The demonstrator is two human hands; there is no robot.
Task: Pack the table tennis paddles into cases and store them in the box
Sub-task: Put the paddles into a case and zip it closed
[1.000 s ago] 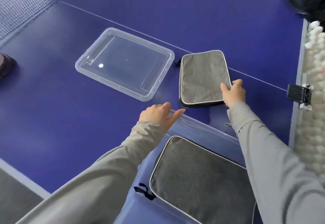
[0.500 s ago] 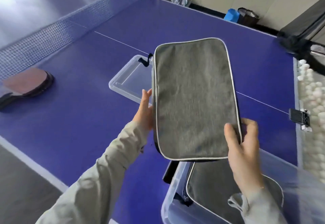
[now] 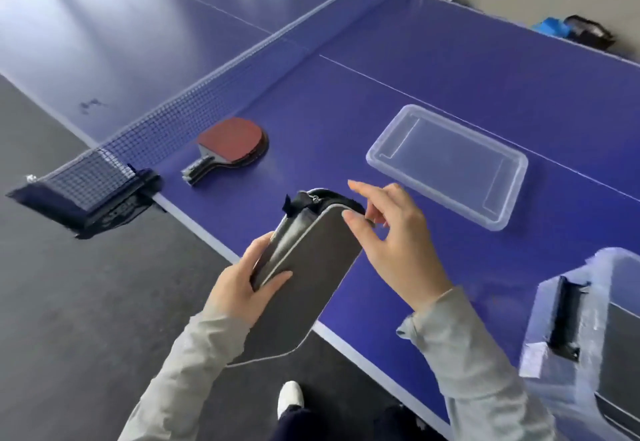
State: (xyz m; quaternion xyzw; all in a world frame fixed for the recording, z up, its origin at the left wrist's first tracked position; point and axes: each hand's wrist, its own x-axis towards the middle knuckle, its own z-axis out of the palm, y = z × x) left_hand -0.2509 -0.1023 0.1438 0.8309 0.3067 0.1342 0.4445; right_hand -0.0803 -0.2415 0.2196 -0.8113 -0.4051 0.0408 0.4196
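Blue table [image 3: 450, 70] fills far and right. Its white-lined near edge runs diagonally, with grey floor [image 3: 86, 302] to the left and near. Net [image 3: 207, 94] crosses far left, with bare blue between it and the lid. Clear box [image 3: 554, 302] near right, blurred, second case [image 3: 616, 343] inside. Clear lid [image 3: 446, 163] lies flat, mid-right. Grey case [image 3: 311, 267], white piping, black zip end, is held tilted over the near edge. Paddles [image 3: 232, 142] stacked, red up, by the net. Left hand [image 3: 239, 295] grips the case's left side. Right hand [image 3: 391, 239] has its thumb on the far corner, fingers loosely spread; pinch unclear.
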